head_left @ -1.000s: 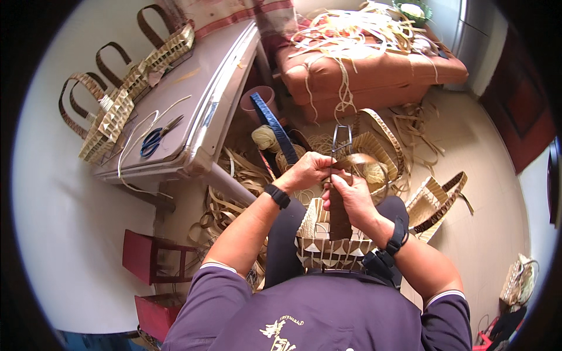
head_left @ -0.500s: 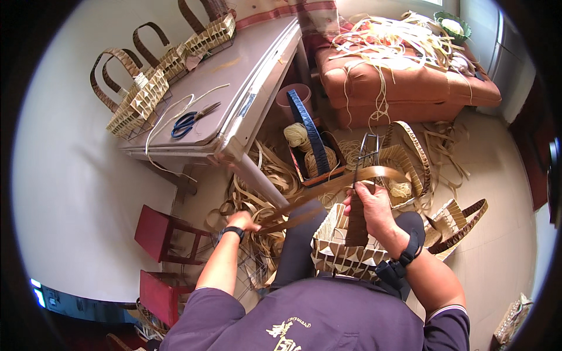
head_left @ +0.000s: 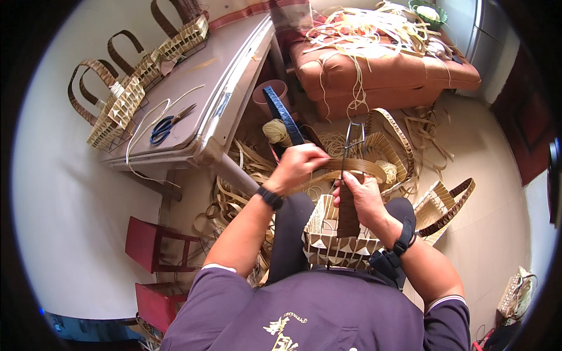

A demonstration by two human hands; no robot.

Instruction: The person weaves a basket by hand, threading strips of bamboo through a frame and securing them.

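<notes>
Far left, finished pale woven baskets with brown handles (head_left: 126,96) line the grey table (head_left: 234,76). In the lap sits a pale woven straw basket (head_left: 331,237). Above it, the left hand (head_left: 298,167) closes its fingers on the brown curved strap handle (head_left: 351,167); the right hand (head_left: 363,196) clamps the handle's near end.

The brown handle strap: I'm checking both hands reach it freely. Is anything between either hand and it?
Nothing visible is in the way. The left hand and the right hand both already grip the brown handle strap directly, above the woven basket on the person's lap.
</notes>
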